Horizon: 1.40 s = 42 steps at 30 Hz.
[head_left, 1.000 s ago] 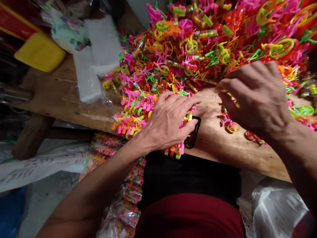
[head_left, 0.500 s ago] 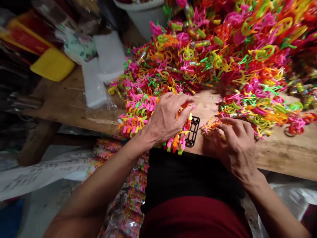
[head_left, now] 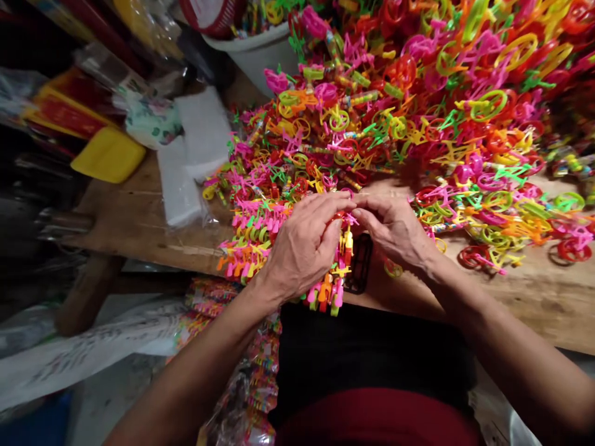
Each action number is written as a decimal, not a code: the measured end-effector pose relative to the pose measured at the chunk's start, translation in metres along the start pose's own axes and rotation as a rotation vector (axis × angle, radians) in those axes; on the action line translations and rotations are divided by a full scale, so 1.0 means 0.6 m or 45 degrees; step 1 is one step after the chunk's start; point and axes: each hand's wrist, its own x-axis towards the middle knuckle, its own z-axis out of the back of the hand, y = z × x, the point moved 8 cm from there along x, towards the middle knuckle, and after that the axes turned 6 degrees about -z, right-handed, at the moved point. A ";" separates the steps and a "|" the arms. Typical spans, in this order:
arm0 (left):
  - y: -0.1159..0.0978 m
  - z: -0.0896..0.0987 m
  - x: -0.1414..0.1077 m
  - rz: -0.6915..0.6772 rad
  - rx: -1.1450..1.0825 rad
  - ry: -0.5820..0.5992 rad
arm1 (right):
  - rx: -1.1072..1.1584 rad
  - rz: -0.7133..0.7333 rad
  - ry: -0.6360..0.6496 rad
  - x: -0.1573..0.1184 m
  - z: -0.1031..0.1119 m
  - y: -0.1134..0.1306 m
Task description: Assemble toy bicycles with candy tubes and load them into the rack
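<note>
My left hand (head_left: 302,248) is curled over a row of small bright plastic toys (head_left: 326,291) set along a black plastic rack (head_left: 360,266). Red and pink bits show between its thumb and fingers. Fingertips of my right hand (head_left: 395,229) meet those of the left above the rack, pinched at a small pink piece that is mostly hidden. Left of my left hand, more toys stand in neat rows (head_left: 253,238) on the wooden bench (head_left: 525,297). A loose green ring-shaped toy (head_left: 393,267) lies under my right wrist.
A big heap of neon plastic toys (head_left: 418,111) covers the back of the bench. Behind it stands a white bucket (head_left: 260,56). White sheets (head_left: 199,130) and a yellow scoop-like piece (head_left: 109,155) are at left. Packed strips of toys (head_left: 263,384) hang below the bench edge.
My right hand has moved left and up from the small pile beside the rack to meet my left hand. The left hand stays over the toys. The view has shifted slightly.
</note>
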 end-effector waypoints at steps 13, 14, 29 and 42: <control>0.011 -0.011 0.000 0.070 0.123 0.017 | -0.622 0.059 -0.319 -0.010 0.009 0.032; 0.012 -0.012 0.000 0.077 0.138 0.020 | -0.710 0.064 -0.331 -0.018 0.017 0.038; 0.018 -0.012 -0.001 0.075 0.074 -0.068 | -0.808 0.147 -0.057 -0.054 -0.046 0.014; 0.020 -0.013 0.000 0.181 0.077 -0.075 | -0.789 0.222 0.007 -0.065 -0.013 0.031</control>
